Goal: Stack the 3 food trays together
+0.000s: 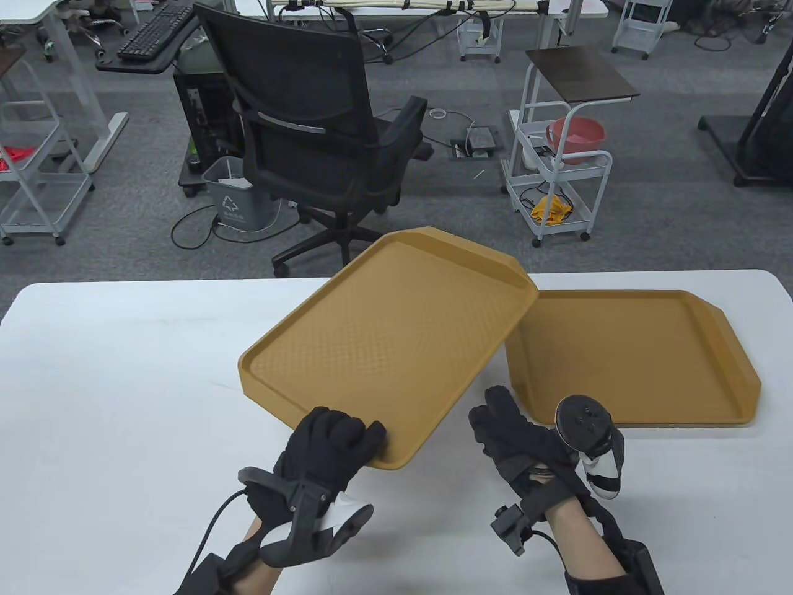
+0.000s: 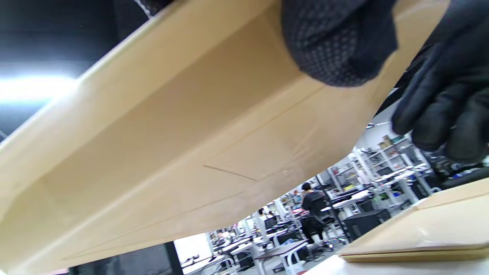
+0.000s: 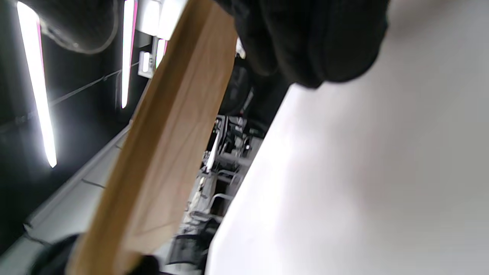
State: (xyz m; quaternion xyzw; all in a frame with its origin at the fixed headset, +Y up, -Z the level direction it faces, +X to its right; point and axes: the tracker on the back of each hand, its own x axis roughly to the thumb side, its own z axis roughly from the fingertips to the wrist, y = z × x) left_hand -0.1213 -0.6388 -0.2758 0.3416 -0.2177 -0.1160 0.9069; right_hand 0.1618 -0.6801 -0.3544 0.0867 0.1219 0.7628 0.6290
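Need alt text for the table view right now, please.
Left hand grips the near edge of a tan food tray, lifted and tilted over the white table. Right hand hovers beside it, in front of the tray stack lying flat at right.

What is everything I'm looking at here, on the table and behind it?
Lifted tray: one, tan, tilted above the table's middle, gripped at its near edge.
Tray stack: tan, flat on the table's right; the left wrist view shows two layers.
Table: one, white.
Office chair: one, black, behind the table.
Bin: one, grey, left of the chair.
Cart: one, white, holding a red basin.
Left hand: black glove, grips the lifted tray.
Right hand: black glove, beside that tray.
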